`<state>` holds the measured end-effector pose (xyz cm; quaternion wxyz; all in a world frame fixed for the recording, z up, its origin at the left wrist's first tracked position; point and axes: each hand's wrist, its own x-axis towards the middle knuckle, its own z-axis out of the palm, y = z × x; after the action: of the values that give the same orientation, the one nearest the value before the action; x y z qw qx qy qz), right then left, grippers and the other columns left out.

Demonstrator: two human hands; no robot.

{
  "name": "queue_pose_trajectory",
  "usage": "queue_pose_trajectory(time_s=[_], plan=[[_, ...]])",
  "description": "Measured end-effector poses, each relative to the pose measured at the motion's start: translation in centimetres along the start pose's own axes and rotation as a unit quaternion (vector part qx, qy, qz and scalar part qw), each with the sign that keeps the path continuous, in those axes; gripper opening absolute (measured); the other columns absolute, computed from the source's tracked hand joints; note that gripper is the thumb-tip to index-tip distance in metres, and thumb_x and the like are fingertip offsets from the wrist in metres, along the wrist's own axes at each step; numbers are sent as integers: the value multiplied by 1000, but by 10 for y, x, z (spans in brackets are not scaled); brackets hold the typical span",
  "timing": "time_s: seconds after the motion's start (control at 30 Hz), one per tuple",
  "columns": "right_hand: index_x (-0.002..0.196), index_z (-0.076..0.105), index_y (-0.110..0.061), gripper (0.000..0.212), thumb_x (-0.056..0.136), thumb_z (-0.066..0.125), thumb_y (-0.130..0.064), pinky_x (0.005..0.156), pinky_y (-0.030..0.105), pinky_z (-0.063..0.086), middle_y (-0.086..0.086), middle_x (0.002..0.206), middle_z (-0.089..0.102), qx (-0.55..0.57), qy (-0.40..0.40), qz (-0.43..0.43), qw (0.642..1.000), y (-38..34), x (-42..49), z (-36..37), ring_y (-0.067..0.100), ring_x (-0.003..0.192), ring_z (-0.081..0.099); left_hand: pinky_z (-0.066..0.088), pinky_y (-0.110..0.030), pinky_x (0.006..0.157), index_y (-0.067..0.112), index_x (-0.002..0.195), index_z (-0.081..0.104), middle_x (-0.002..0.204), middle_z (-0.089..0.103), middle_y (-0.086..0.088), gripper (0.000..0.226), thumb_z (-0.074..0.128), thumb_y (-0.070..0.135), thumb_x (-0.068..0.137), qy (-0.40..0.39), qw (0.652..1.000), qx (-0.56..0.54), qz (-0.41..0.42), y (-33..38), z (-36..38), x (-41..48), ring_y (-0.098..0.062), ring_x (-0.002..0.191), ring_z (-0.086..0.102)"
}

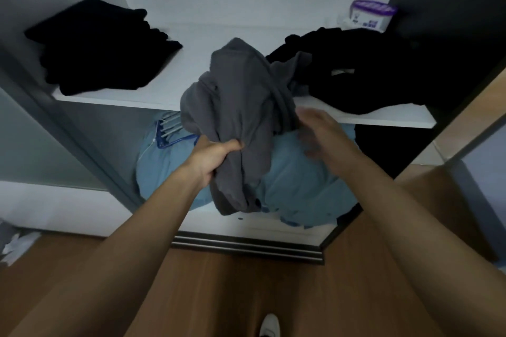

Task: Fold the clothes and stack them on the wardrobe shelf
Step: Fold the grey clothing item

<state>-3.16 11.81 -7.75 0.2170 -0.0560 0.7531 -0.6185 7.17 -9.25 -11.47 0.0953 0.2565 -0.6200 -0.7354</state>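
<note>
dim, bluish light; the folded black clothes [101, 46] sink into flat shadow, my right hand [315, 133] is smeared by motion blur, the wardrobe shelf [115, 97] bows.

Operator body: left forearm [142, 227] and right forearm [397, 213] are bare along their whole visible length. Left grip [216, 157]: thumb and knuckles are sharply rendered. Right grip [315, 133]: outline is motion-blurred; individual fingers cannot be resolved. Footwear: one white shoe [269, 325] with rounded toe, at the lower frame edge.
</note>
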Motion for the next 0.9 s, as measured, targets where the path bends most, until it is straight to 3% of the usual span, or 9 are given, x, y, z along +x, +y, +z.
queue_pose_trajectory(time_s=[0.1,0.17,0.23,0.3,0.37,0.47,0.63,0.77,0.9], plan=[[146,40,-30,89,71,69,-69,72,30,54,-4,121,59,130,-36,-35,990,-21,-14,24,11,100,64,59,-20,68,21,94,72,89,78,6,29,80,4,72,-48,988,140,54,-11,-27,-24,-7,82,73],[147,41,-30,94,67,76,-64,80,36,59,-5,124,64,174,-56,-32,983,-28,-28,46,11,103,68,55,-13,66,23,83,70,79,76,10,25,76,1,74,-96,964,228,93,-19,-47,-41,-1,75,70],[141,51,-26,80,71,83,-49,93,39,56,-1,126,68,136,-46,-27,989,-20,-46,72,17,110,68,47,-10,61,26,70,65,65,69,19,29,73,-2,77,-151,939,286,117,-26,-65,-60,3,66,63],[127,64,-15,49,81,79,-23,93,37,56,6,114,73,63,-11,-31,997,-2,-68,100,24,107,69,45,-13,63,26,68,60,60,65,21,33,73,-2,78,-178,930,298,118,-34,-84,-80,5,65,60],[106,72,-12,24,83,70,-6,82,34,59,6,96,76,58,47,-48,996,17,-93,123,27,97,72,52,-21,72,23,81,67,76,72,12,27,79,-1,75,-204,946,240,79,-46,-109,-99,-2,79,67],[90,73,-15,22,82,66,5,66,27,59,1,80,77,121,81,-70,987,40,-132,149,19,80,74,59,-26,78,16,97,79,103,77,-4,35,87,6,64,-237,971,-6,-41,-63,-142,-130,-17,99,72],[98,72,-6,23,84,62,8,76,34,60,11,92,76,176,75,-53,980,69,-186,167,25,90,73,59,-24,71,22,82,83,97,78,-3,14,70,23,77,-170,957,-213,-102,-73,-160,-158,-15,91,74],[95,74,-7,26,83,60,11,83,36,60,12,95,76,145,90,-40,985,93,-215,157,26,95,72,60,-33,69,10,85,82,98,77,-11,30,61,32,86,-132,926,-324,-143,-62,-178,-165,-24,89,75],[84,74,-10,30,77,63,17,70,26,58,4,81,76,10,40,-7,999,126,-232,156,22,85,72,60,-35,71,7,86,81,94,77,-13,43,48,31,98,-117,916,-371,-102,-49,-188,-168,-25,87,75]])
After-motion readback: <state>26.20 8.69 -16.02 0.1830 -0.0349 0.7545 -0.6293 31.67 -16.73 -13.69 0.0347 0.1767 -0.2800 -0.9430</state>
